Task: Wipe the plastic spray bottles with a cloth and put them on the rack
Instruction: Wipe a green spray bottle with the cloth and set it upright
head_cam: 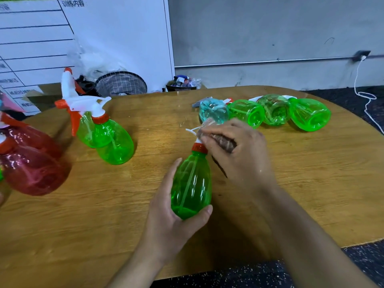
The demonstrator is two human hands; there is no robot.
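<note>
A rounded wooden table (291,183) fills the view. At six o'clock the left hand (174,223) grips the base of a translucent green plastic spray bottle (191,183). Just beyond, the right hand (234,150) clenches a brownish cloth (220,140) against its sprayer head. Four bottles (276,110) lie at one o'clock.

Left hand (176,217) cupped palm-up, fingers and thumb curled in hold; forearm reaches in from lower centre. Right hand (234,150) raised ahead of it, fingers bunched in pinch, forearm angled from lower right.
</note>
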